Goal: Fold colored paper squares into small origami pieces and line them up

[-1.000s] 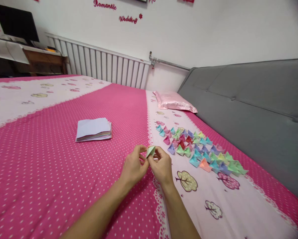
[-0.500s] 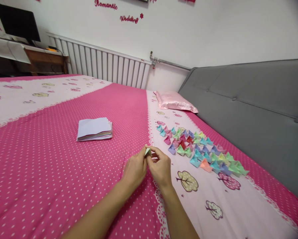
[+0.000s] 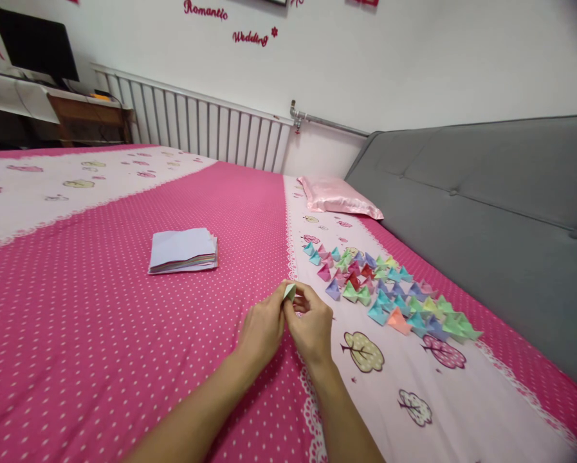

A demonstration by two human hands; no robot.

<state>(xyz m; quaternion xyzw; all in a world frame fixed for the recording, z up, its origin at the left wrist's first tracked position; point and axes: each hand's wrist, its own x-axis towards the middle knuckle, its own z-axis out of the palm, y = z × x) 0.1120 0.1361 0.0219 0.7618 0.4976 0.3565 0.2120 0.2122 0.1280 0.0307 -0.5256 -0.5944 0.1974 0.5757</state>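
A small piece of folded light green paper (image 3: pixel 289 292) is pinched between my two hands, above the lace stripe of the bedspread. My left hand (image 3: pixel 263 326) grips its left side with closed fingers. On the other side, the thumb and fingers of my right hand (image 3: pixel 311 321) close on it; part of the paper is hidden behind them. Several small folded paper boats (image 3: pixel 398 319) in green, blue, pink, purple, red, yellow and orange stand in rows to the right of my hands. Left of my hands lies a stack of paper sheets (image 3: pixel 182 247), white on top.
A pink dotted bedspread (image 3: pixel 124 347) with printed trees covers the bed. At the far right side lies a pink pillow (image 3: pixel 339 196) against a grey padded headboard (image 3: pixel 491 193). Beyond the bed are a white radiator (image 3: pixel 196 119) and a desk with a monitor (image 3: pixel 35 45).
The green paper has turned slightly between my fingers and more of its face shows. Both hands have shifted a little to the right. The boats and the stack have not moved.
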